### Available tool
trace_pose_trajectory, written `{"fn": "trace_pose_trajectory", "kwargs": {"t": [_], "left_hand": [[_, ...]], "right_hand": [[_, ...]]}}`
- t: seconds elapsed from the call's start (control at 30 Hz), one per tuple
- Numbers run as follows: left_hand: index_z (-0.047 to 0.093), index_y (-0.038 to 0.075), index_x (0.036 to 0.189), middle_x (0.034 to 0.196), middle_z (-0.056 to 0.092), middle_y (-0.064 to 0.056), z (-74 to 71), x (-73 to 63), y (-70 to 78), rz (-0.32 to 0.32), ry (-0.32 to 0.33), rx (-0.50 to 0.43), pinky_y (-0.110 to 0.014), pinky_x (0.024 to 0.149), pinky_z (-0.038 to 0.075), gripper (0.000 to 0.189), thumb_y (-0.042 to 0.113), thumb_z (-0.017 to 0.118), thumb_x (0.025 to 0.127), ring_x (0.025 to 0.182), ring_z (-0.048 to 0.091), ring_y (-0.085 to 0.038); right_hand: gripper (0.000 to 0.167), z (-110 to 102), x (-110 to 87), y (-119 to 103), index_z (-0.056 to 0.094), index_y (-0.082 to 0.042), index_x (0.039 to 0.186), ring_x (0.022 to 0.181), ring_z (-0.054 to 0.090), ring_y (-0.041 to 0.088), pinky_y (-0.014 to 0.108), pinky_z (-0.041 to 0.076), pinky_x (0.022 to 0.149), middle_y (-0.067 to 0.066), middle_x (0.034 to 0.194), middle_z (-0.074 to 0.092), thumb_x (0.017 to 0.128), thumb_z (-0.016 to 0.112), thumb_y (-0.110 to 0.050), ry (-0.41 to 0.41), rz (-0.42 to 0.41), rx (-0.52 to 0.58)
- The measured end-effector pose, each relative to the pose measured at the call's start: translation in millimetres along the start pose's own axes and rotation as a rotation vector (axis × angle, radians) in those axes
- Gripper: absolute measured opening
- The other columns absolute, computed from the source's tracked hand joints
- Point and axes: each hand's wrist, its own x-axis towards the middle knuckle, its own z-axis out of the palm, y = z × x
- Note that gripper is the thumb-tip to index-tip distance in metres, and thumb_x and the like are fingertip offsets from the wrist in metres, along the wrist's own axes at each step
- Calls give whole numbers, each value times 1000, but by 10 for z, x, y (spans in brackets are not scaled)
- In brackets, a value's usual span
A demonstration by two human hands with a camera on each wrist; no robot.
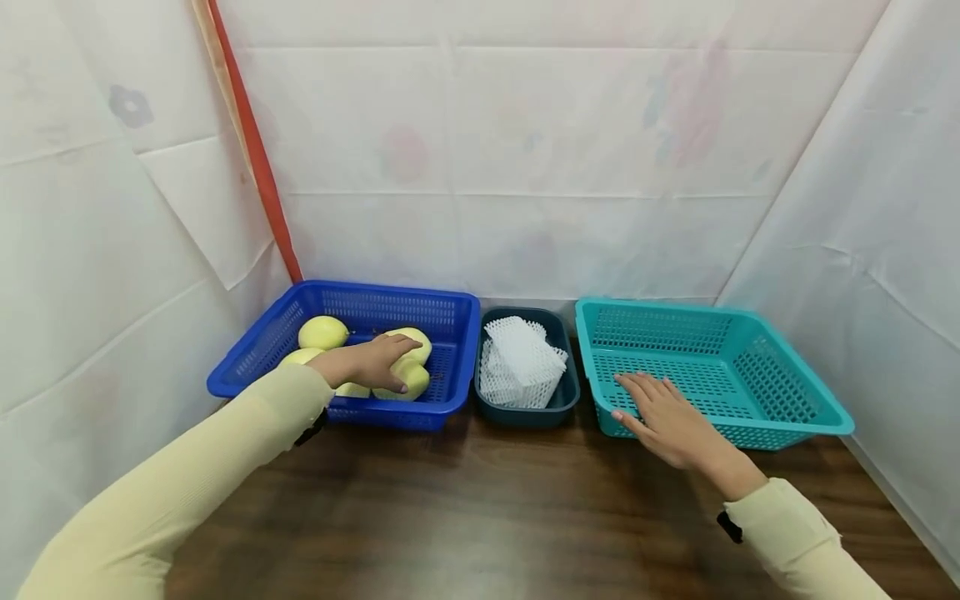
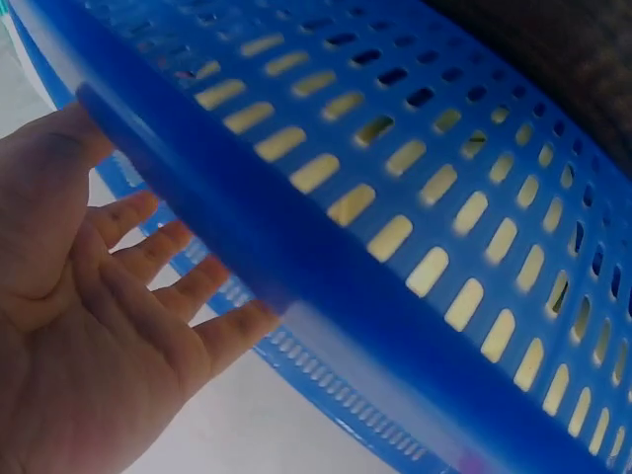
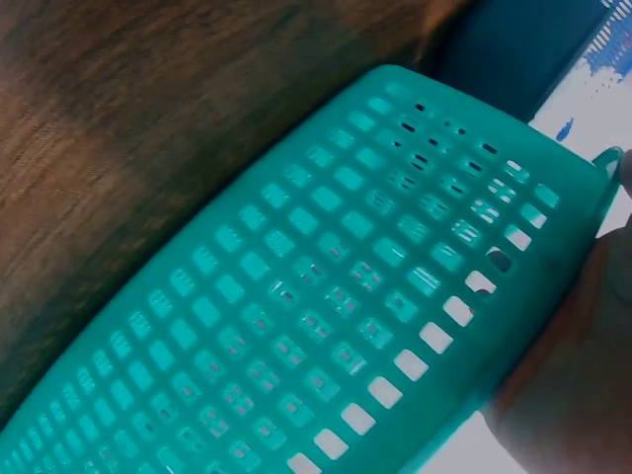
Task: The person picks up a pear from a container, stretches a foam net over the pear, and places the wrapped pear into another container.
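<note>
In the head view my left hand point(image 1: 373, 362) reaches over the near rim of a blue basket point(image 1: 457, 367), fingers extended above smooth pale yellow fruits point(image 1: 323, 332). Whether it touches one, I cannot tell. The left wrist view shows that palm point(image 2: 109, 306) with loosely spread fingers behind the basket's rim, holding nothing. My right hand point(image 1: 667, 421) hovers palm-down at the near left side of a teal basket point(image 1: 813, 392), fingers extended and nothing in them. White foam net sleeves point(image 1: 521, 362) lie in a small dark container point(image 1: 528, 418) between the baskets.
A dark wooden table point(image 1: 465, 508) carries the three containers in a row. White cloth point(image 1: 525, 125) hangs behind them and along both sides. An orange-red ribbon point(image 1: 258, 158) runs down the back left corner.
</note>
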Motion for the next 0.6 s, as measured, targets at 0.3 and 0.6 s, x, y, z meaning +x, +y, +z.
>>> {"fn": "trace_pose_trajectory", "kwargs": {"t": [0.3,0.6], "left_hand": [[38,-6,139,137,41,-27,71,129,-139,-27,-43,-25,-50,95,40,76,18,78,79,121,44,-40],[53,-2,123,111,48,-18,136,249,-177,-10,25,110,-48,80,47,64,15,83,69,99,48,-36]], "right_hand": [[39,108,-33,7,57,-4,118,100,47,28,46,42,82,10,111,53,100,49,-37,134,-82,-86],[27,136,-10,57,62,-8,106,86,45,23,41,41,73,6,99,58,98,53,-32,142,-116,-160]]}}
